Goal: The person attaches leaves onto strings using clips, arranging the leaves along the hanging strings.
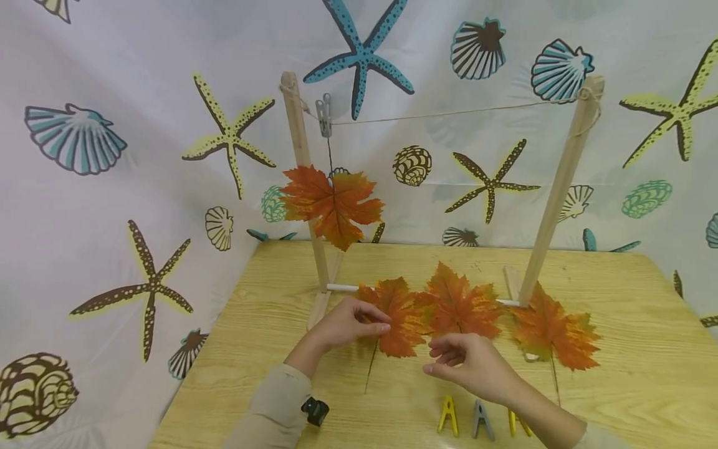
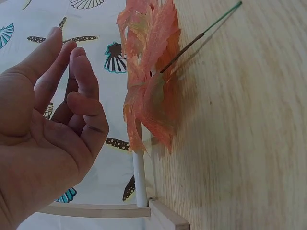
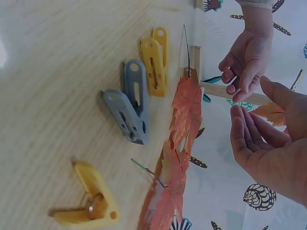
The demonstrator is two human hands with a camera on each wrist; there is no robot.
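My left hand (image 1: 349, 323) hovers beside the left autumn leaf (image 1: 405, 330), its loosely bent fingers holding nothing. Over the table my right hand (image 1: 477, 368), also empty, is just in front of the middle leaf (image 1: 462, 302). A third orange leaf (image 1: 555, 330) lies to the right. Above, another leaf (image 1: 336, 206) hangs by its stem from a grey clothespin (image 1: 324, 117) on the string. Below the right hand stand a yellow clothespin (image 1: 448, 416), a grey clothespin (image 3: 129, 103) and another yellow clothespin (image 1: 518, 424), partly hidden by the forearm.
Two wooden posts carry the string (image 1: 449, 115): a left post (image 1: 297, 125) and a right post (image 1: 561, 187). A white rod (image 1: 342, 287) runs low between them, partly behind the leaves. Behind the wooden table (image 1: 634, 386) hangs a curtain printed with shells and starfish (image 1: 230, 137).
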